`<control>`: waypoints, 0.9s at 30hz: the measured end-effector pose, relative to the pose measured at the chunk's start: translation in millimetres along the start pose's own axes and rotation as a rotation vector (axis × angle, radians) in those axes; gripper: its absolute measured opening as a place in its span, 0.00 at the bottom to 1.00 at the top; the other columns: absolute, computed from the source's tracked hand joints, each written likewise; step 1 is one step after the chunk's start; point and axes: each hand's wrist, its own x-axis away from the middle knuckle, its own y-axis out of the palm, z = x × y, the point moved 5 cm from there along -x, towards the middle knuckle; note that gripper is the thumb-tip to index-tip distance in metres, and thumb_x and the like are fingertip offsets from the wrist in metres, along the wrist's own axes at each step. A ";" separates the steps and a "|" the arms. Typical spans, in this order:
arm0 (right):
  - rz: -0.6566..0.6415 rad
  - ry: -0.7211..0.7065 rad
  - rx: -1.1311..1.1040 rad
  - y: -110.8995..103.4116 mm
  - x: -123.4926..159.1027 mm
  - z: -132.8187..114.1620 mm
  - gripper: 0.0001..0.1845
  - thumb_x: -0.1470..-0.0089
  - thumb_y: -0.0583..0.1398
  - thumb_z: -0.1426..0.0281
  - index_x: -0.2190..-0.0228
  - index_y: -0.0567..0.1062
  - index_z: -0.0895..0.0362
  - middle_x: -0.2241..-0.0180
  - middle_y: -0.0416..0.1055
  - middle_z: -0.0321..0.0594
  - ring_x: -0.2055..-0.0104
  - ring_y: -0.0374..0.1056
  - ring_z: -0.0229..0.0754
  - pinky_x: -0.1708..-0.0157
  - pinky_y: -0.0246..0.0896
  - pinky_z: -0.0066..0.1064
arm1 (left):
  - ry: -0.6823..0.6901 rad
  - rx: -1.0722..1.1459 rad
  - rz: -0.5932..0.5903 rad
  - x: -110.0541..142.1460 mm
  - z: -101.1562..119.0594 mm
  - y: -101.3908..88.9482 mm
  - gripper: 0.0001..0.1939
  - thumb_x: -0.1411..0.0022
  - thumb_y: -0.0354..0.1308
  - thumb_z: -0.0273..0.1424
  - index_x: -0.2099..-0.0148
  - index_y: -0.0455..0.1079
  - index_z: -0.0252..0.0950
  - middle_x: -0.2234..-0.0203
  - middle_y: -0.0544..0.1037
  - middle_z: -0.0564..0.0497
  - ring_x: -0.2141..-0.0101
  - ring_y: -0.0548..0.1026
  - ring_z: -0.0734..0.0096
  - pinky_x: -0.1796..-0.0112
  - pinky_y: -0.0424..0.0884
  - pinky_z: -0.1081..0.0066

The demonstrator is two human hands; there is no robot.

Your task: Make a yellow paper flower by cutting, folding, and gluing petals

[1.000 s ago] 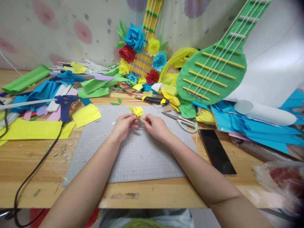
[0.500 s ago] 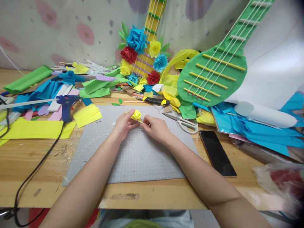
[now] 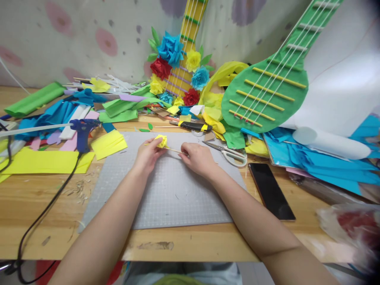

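Note:
Between the fingers of my left hand [image 3: 150, 154] is a small yellow paper flower [image 3: 162, 141]. A thin wooden stick [image 3: 173, 150] runs from the flower toward the right. My right hand [image 3: 196, 157] pinches the stick's other end, with the fingertips closed on it. Both hands are just above the grey cutting mat [image 3: 178, 202]. Grey-handled scissors [image 3: 234, 156] lie on the mat's right edge, beyond my right hand. A black and yellow utility knife [image 3: 194, 126] rests behind the hands.
At left are a blue glue gun [image 3: 84, 134] with a black cord and yellow paper sheets [image 3: 50, 161]. A phone [image 3: 271, 190] lies right of the mat. Behind stand a yellow flower-decorated paper guitar [image 3: 181, 79] and a green paper instrument [image 3: 264, 95], among paper scraps.
My left hand has moved left with the yellow flower, away from my right hand. More of the stick shows between them. The right hand has shifted only slightly.

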 end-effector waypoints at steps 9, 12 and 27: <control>0.088 0.151 -0.364 -3.3 -4.7 13.8 0.07 0.49 0.53 0.65 0.72 0.65 0.56 0.76 0.66 0.34 0.75 0.58 0.34 0.74 0.48 0.25 | 0.016 0.021 0.067 -8.7 20.3 -18.2 0.08 0.53 0.58 0.25 0.67 0.65 0.32 0.73 0.74 0.50 0.72 0.73 0.74 0.68 0.72 0.71; 0.074 0.187 -0.566 1.9 -6.6 12.5 0.09 0.50 0.54 0.63 0.72 0.66 0.56 0.77 0.65 0.32 0.76 0.59 0.33 0.74 0.51 0.24 | -0.020 -0.035 -0.011 0.1 10.8 -3.1 0.14 0.55 0.60 0.25 0.63 0.64 0.33 0.70 0.74 0.49 0.72 0.73 0.74 0.68 0.72 0.68; 0.122 0.330 -0.580 9.6 -3.2 14.3 0.07 0.56 0.55 0.66 0.78 0.68 0.57 0.81 0.65 0.31 0.78 0.58 0.32 0.76 0.49 0.24 | -0.094 0.004 -0.216 14.6 -7.0 25.0 0.14 0.48 0.57 0.37 0.61 0.62 0.33 0.70 0.75 0.45 0.72 0.75 0.71 0.67 0.72 0.68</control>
